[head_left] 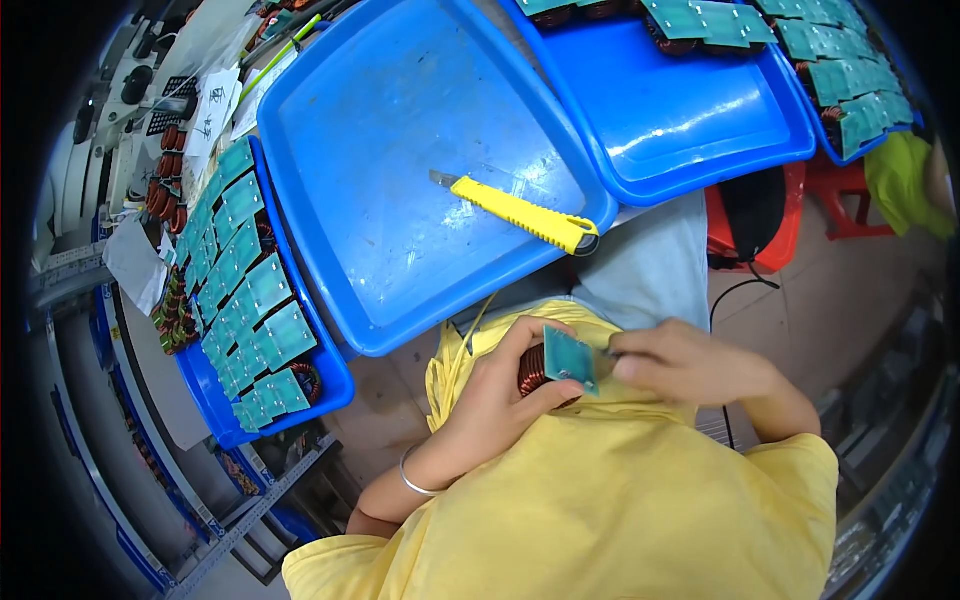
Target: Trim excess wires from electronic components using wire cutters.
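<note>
Green circuit board [572, 360], with a copper-wound coil [531, 371] on its back, sits gripped in the person's left hand [492, 390], tilted up over the lap and close against the yellow shirt [600, 500]. The thumb presses near the board's lower edge while the fingers wrap around the coil side. The right hand [690, 362] is just beside the board's right edge, thumb and fingers drawn together; it is blurred, so whether it pinches something cannot be told. Beyond the hands, a large blue tray [390, 130] bears a yellow utility knife [520, 212] near its right side, blade out. To the left, a narrower blue tray [328, 393] is packed with rows of similar boards [240, 290]. On the right, another blue tray [680, 135] has more coil-backed boards [710, 22] at its far end.
</note>
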Available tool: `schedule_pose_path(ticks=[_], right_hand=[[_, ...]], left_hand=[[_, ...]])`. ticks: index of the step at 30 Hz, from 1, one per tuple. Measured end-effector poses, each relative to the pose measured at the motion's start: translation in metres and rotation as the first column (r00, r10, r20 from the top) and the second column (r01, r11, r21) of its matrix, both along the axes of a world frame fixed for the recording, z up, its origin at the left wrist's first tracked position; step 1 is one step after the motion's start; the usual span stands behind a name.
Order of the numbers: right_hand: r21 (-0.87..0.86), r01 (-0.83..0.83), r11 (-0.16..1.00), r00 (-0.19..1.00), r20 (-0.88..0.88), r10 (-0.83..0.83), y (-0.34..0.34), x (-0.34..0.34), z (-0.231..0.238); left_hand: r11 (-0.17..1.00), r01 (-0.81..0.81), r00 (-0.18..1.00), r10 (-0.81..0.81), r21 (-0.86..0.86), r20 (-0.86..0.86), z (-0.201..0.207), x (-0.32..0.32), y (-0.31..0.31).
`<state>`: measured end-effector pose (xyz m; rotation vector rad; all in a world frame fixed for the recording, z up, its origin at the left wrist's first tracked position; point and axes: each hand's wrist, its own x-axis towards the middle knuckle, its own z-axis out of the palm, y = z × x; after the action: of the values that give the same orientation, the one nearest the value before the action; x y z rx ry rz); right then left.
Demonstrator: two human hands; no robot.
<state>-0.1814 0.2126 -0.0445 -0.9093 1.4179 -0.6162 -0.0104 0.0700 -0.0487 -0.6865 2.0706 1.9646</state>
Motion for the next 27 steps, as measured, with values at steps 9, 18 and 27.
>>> schedule_pose_path(ticks=[9,18,27], right_hand=[[-0.188,0.074,0.979,0.832,-0.529,-0.164,0.01,0.0,0.013],[-0.68,-0.158,0.716,0.87,-0.438,-0.225,-0.02,-0.018,0.056],[-0.599,-0.251,0.76,0.294,-0.795,-0.53,-0.079,-0.113,0.045]], left_hand=[[0.767,-0.171,0.97,0.243,0.618,-0.033,0.004,0.003,-0.001],[0.751,-0.045,0.95,0.236,0.659,-0.203,0.021,-0.02,-0.005],[0.965,-0.162,0.923,0.222,0.205,-0.315,0.05,0.06,-0.065]])
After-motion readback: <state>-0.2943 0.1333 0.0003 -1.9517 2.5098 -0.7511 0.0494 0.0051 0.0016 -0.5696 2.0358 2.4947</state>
